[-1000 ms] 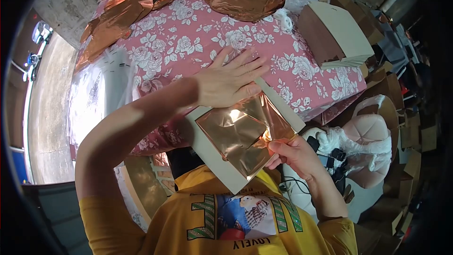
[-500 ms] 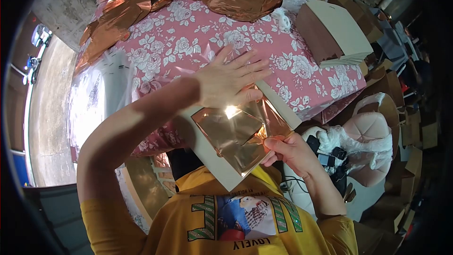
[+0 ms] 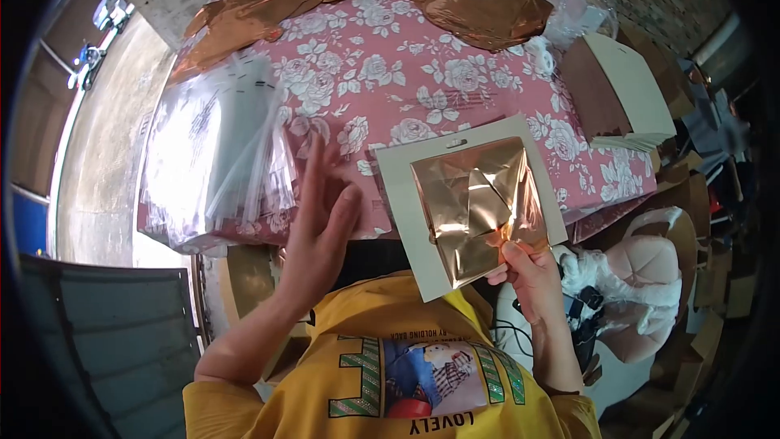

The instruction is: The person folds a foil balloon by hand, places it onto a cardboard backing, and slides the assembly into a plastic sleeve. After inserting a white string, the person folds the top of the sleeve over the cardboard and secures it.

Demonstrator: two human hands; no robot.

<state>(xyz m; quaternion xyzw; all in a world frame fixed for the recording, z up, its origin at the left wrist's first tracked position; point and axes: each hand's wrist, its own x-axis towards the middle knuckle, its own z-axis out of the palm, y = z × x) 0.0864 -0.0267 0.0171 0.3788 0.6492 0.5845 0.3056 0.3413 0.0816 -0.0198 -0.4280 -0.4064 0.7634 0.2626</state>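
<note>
My right hand (image 3: 530, 276) grips the lower right edge of a cream card (image 3: 410, 223) with a hang slot, thumb on its front. On the card lies a folded shiny rose-gold foil sheet (image 3: 471, 195), perhaps a flat foil balloon, and the thumb presses its lower corner. My left hand (image 3: 321, 223) is raised left of the card, apart from it, with thumb and fingers spread and nothing in it; its fingertips are slightly blurred. Nearest to it is a pile of clear plastic bags (image 3: 219, 146) on the table's left side.
Copper foil pieces (image 3: 479, 8) lie along the back of the floral-covered table (image 3: 374, 69). A stack of cream cards (image 3: 621, 85) stands at its right end, with white string (image 3: 540, 57) beside it. A padded chair (image 3: 642, 276) is at the right, near cardboard boxes.
My left hand has left the foil and card and moved left and down, towards the plastic bags. The card, still in my right hand, has turned more upright and its slot now shows.
</note>
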